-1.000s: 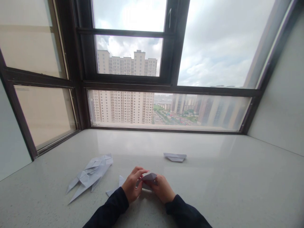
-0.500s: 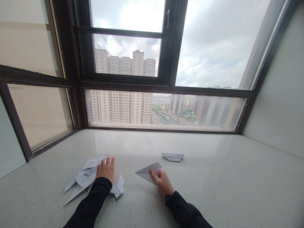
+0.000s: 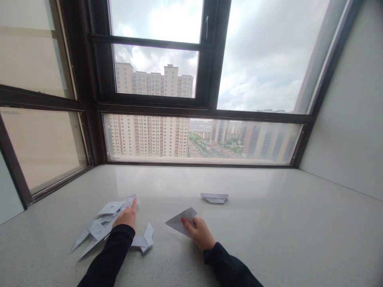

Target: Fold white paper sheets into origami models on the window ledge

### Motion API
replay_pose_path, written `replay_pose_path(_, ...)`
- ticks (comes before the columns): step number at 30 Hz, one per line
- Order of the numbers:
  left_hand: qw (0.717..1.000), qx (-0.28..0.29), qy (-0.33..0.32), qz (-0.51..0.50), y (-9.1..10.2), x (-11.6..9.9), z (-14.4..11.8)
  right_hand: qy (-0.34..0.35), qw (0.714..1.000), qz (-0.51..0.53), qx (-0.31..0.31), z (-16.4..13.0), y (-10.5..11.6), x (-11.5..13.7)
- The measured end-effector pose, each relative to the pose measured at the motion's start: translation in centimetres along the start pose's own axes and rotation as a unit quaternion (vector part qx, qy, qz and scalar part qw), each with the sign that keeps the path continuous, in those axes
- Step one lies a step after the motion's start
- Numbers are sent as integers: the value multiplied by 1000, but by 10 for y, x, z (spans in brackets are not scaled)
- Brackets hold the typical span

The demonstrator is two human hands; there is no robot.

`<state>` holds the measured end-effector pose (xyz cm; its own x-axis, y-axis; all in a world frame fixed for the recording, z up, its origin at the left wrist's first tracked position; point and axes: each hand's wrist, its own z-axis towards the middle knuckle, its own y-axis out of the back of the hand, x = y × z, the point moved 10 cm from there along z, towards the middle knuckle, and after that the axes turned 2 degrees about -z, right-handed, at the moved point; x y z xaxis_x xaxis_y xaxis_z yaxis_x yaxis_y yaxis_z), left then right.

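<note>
- Head view: the right hand (image 3: pixel 199 233) rests low on the pale stone sill (image 3: pixel 269 223), its fingers curled together and pinching the near corner of a folded paper triangle (image 3: pixel 181 220). The thumb, with a red nail, lies on top of the sheet; the other fingers are hidden beneath it.
- The triangle juts out to the left and away from the fingers, its free point aimed toward the left hand and its far edge lifted slightly off the sill.
- The left hand (image 3: pixel 127 217) lies palm down at the right end of a pile of folded papers (image 3: pixel 100 227), fingers held close together and stretched forward. The fingertips touch the topmost sheets; I cannot tell whether they grip any of them.
- Just right of the left sleeve (image 3: pixel 107 259), a small crumpled paper piece (image 3: pixel 143 240) lies flat on the sill, apart from both hands.
- Farther back, beyond the right hand and well apart from it, a small folded paper (image 3: pixel 214 197) lies on the sill.
- Behind everything stands the dark window frame (image 3: pixel 206 103).
</note>
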<state>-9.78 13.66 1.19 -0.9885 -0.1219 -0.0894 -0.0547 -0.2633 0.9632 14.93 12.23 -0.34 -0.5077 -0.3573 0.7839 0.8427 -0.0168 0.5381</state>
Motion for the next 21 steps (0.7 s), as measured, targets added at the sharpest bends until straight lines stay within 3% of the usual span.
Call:
replay_pose_path(6, 977, -178, -95, -72, 39, -37, -16, 2, 1000, 19, -7, 0, -3, -2)
replay_pose_path(11, 954, -224, -149, -132, 46, -55, -26, -12, 999, 35, 1, 1, -5, -6)
replay_pose_path(16, 877, -299, -234, -296, 75, -70, -47, -24, 999, 38, -11, 1, -5, -11)
replay_pose_path(21, 815, -313, -347, -343, 90, -94, -74, -33, 999, 32, -12, 0, -9, -10)
